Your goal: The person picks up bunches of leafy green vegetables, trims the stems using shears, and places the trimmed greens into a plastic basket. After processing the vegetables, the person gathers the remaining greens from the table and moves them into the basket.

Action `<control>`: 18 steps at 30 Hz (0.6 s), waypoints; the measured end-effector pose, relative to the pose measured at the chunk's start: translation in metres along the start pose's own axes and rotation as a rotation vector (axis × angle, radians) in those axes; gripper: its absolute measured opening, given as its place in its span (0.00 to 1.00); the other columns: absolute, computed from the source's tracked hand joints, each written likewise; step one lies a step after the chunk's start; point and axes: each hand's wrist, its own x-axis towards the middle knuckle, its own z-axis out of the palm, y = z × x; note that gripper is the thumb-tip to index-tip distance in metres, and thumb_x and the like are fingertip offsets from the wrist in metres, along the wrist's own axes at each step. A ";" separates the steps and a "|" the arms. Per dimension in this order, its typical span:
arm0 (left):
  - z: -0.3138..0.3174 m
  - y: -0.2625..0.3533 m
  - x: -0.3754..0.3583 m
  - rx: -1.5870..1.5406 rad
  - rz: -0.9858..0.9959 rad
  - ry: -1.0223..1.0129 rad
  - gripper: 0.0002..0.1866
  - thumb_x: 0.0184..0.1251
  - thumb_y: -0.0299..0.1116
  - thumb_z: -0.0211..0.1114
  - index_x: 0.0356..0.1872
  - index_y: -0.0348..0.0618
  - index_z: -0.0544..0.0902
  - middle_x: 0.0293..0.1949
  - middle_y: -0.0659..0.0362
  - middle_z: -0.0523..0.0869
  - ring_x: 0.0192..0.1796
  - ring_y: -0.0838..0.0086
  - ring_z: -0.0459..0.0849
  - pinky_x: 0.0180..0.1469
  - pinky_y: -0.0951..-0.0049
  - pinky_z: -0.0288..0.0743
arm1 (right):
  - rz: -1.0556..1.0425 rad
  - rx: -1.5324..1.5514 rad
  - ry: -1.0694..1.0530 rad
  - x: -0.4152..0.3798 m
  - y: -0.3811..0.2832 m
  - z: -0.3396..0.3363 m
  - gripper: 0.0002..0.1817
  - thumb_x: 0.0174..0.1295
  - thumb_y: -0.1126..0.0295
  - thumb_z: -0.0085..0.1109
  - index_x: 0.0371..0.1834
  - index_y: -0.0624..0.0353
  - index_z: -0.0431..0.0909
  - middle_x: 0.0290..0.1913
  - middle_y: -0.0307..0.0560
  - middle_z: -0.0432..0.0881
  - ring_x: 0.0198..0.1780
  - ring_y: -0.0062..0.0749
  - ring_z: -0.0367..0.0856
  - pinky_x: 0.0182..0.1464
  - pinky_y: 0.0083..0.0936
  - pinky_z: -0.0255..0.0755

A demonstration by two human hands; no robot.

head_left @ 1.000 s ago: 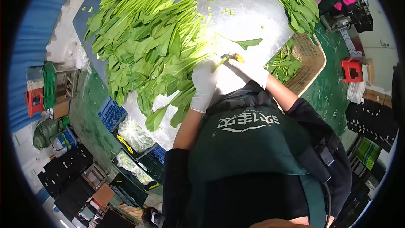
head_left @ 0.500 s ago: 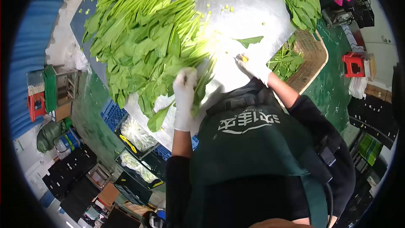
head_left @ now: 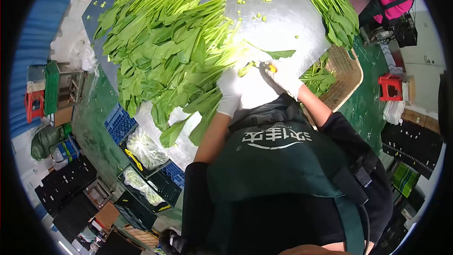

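Observation:
My left hand (head_left: 231, 87), in a white glove, closes around leafy green stalks whose leaves (head_left: 204, 106) hang to the left of the wrist. The stalks' cut ends (head_left: 245, 69) poke out toward my other hand. Gripped in my gloved right hand (head_left: 287, 79) is a small knife (head_left: 271, 68) with an orange handle; its dark blade points at the stalk ends, and glare blurs the contact. A large heap of leafy greens (head_left: 160, 52) lies left of my hands. One loose leaf (head_left: 282, 54) rests just beyond the right hand.
The metal table (head_left: 292, 14) carries scattered stem bits (head_left: 265, 0) and a separate bundle of greens (head_left: 336, 16) at the far right. A tan basket (head_left: 350, 73) with greens stands by the right edge. Crates with bagged vegetables (head_left: 146, 151) sit below left.
My left hand has moved right and forward with the stalks, bringing their ends up to the knife. The right hand has stayed nearly in place.

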 end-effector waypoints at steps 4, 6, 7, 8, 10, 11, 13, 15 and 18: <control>-0.014 0.003 -0.010 -0.094 -0.149 -0.080 0.16 0.51 0.38 0.67 0.41 0.44 0.84 0.33 0.50 0.85 0.37 0.58 0.84 0.40 0.64 0.75 | -0.220 0.033 0.094 -0.007 -0.012 0.012 0.13 0.58 0.67 0.53 0.43 0.61 0.76 0.32 0.57 0.79 0.34 0.49 0.76 0.38 0.38 0.70; -0.026 0.013 -0.012 -0.225 -0.145 -0.057 0.16 0.50 0.38 0.68 0.38 0.40 0.84 0.33 0.49 0.85 0.37 0.58 0.84 0.41 0.67 0.76 | -0.410 0.091 0.220 -0.008 -0.039 -0.003 0.12 0.57 0.69 0.53 0.41 0.63 0.77 0.32 0.57 0.79 0.34 0.49 0.76 0.38 0.39 0.70; -0.030 0.016 -0.012 -0.262 -0.141 -0.055 0.17 0.50 0.38 0.69 0.38 0.39 0.84 0.33 0.49 0.85 0.37 0.59 0.84 0.42 0.68 0.76 | -0.263 0.097 0.088 -0.013 -0.055 -0.016 0.13 0.56 0.71 0.52 0.43 0.64 0.77 0.34 0.57 0.79 0.35 0.49 0.76 0.39 0.38 0.71; -0.033 0.018 -0.013 -0.300 -0.139 -0.053 0.17 0.49 0.39 0.70 0.38 0.38 0.84 0.33 0.48 0.85 0.38 0.59 0.85 0.42 0.69 0.76 | -0.258 0.100 0.098 -0.011 -0.044 -0.006 0.13 0.56 0.71 0.52 0.43 0.64 0.77 0.34 0.57 0.79 0.35 0.49 0.76 0.39 0.38 0.71; -0.042 0.017 -0.021 -0.265 -0.081 -0.012 0.16 0.51 0.37 0.69 0.38 0.37 0.84 0.34 0.49 0.85 0.37 0.62 0.84 0.42 0.70 0.75 | -0.251 0.001 0.107 -0.004 -0.007 0.025 0.09 0.60 0.65 0.51 0.33 0.58 0.78 0.28 0.55 0.78 0.30 0.44 0.76 0.36 0.36 0.71; -0.051 0.019 -0.026 -0.368 -0.073 0.057 0.14 0.51 0.37 0.69 0.35 0.38 0.83 0.32 0.51 0.84 0.35 0.63 0.83 0.39 0.69 0.75 | -0.249 0.001 0.113 -0.003 0.002 0.025 0.09 0.60 0.65 0.51 0.33 0.58 0.78 0.28 0.55 0.78 0.30 0.44 0.76 0.36 0.36 0.71; -0.081 0.018 -0.033 -0.477 -0.093 0.110 0.12 0.53 0.36 0.68 0.34 0.39 0.83 0.29 0.56 0.82 0.32 0.68 0.81 0.36 0.70 0.74 | 0.029 -0.023 -0.001 0.000 0.013 0.021 0.11 0.59 0.62 0.52 0.32 0.58 0.78 0.25 0.54 0.78 0.29 0.44 0.78 0.35 0.36 0.71; -0.131 0.030 -0.041 -0.730 -0.340 0.096 0.10 0.57 0.35 0.64 0.35 0.38 0.81 0.27 0.60 0.81 0.30 0.76 0.78 0.33 0.75 0.72 | -0.021 0.093 0.021 -0.003 -0.018 -0.011 0.11 0.60 0.62 0.52 0.33 0.58 0.79 0.26 0.54 0.78 0.31 0.45 0.79 0.36 0.35 0.71; -0.176 0.021 -0.055 -1.114 -0.627 0.212 0.10 0.63 0.36 0.58 0.36 0.39 0.80 0.27 0.63 0.80 0.27 0.82 0.74 0.29 0.82 0.66 | 0.023 0.054 0.102 0.020 -0.027 -0.003 0.11 0.58 0.64 0.55 0.38 0.59 0.78 0.30 0.56 0.79 0.37 0.47 0.80 0.40 0.35 0.72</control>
